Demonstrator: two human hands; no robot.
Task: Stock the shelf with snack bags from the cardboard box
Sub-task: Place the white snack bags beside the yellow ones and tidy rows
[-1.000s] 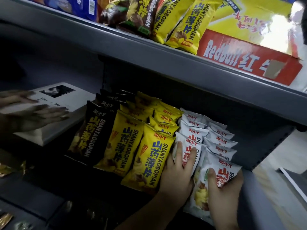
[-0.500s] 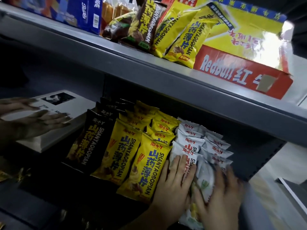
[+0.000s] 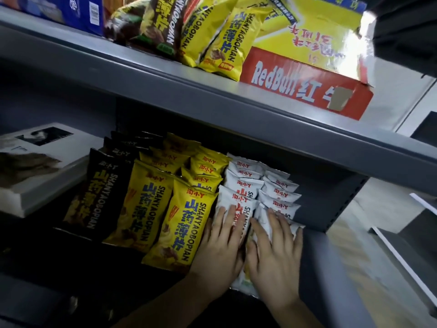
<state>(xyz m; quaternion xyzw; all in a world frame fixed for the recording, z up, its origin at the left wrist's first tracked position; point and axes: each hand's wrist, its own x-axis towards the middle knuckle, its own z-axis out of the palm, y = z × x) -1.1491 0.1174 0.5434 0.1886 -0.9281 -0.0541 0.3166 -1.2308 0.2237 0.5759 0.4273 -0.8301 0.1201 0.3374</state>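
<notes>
Your left hand (image 3: pixel 221 247) and right hand (image 3: pixel 276 252) lie flat, fingers straight, pressing the front white snack bags (image 3: pixel 227 197) onto the lower shelf (image 3: pixel 326 268) beside full rows of yellow bags (image 3: pixel 182 223) and black bags (image 3: pixel 101 190) (nearly stocked, I judge), though the Red Bull cardboard box (image 3: pixel 307 84) hides its contents.

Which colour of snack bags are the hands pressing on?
The white bags, the rightmost rows: left hand and right hand both lie flat on them. The yellow bags and black bags sit further left.

Single head-worn view, close, tilted, looking down into lower shelf (image 3: pixel 328 261)
</notes>
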